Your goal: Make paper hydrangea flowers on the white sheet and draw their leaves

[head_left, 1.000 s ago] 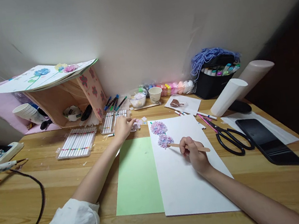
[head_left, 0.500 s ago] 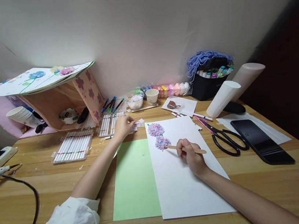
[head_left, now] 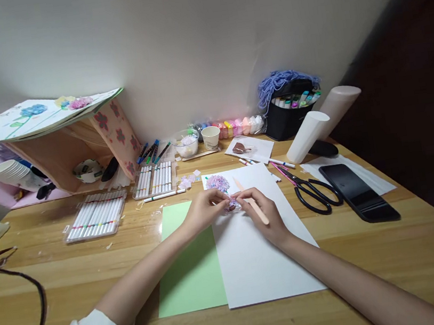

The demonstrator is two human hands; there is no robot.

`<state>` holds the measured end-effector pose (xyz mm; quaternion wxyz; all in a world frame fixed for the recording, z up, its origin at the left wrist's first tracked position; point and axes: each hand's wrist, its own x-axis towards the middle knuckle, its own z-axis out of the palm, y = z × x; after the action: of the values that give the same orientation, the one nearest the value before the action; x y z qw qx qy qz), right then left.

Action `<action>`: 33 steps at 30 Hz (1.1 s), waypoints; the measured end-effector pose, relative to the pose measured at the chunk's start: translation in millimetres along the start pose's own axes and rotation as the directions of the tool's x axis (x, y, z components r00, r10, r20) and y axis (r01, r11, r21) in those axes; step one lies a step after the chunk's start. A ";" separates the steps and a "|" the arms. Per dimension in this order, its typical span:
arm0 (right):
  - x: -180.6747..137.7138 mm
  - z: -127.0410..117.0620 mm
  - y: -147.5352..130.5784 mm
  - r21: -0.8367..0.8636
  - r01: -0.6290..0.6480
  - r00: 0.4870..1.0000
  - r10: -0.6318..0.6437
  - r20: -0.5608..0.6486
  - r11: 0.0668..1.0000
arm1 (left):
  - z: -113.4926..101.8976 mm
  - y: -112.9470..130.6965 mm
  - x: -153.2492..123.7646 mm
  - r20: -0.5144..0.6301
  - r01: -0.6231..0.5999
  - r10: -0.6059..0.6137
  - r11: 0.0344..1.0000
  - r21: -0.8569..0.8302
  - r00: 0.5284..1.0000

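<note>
On the white sheet (head_left: pixel 267 263), my left hand (head_left: pixel 205 210) and my right hand (head_left: pixel 267 214) meet fingertip to fingertip. They pinch at a small pale purple paper piece (head_left: pixel 232 200), partly hidden by the fingers. My right hand also keeps a wooden craft stick (head_left: pixel 259 210) against its fingers, slanting up and left. Just above the fingertips is a round purple-pink paper flower (head_left: pixel 217 183) on the sheet. A second flower below it is mostly covered by my hands. Green paper (head_left: pixel 193 279) lies beside and partly under the sheet, below my left forearm.
Loose purple paper squares (head_left: pixel 189 180) lie beyond my left hand, near cased markers (head_left: pixel 158 179) and more markers (head_left: pixel 97 214). To the right are black-handled scissors (head_left: pixel 312 195) and a phone (head_left: pixel 358 191). A glass bowl (head_left: pixel 186 144) and paper cup (head_left: pixel 211 137) stand behind.
My left hand has come from the loose paper squares to the flowers. My right hand has shifted up and left to meet it, its craft stick now tilted more steeply.
</note>
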<state>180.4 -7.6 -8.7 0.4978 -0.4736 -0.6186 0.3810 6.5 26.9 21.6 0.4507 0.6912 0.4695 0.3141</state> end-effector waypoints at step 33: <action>-6.3 -13.1 0.2 -0.049 0.035 0.999 -0.035 0.000 0.998 | 29.8 -10.5 -28.2 -0.149 0.035 -0.024 0.997 0.074 0.989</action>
<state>193.5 -13.7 -7.7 0.4928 -0.4752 -0.6356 0.3567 18.1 -7.5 -0.2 0.3923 0.6757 0.5235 0.3396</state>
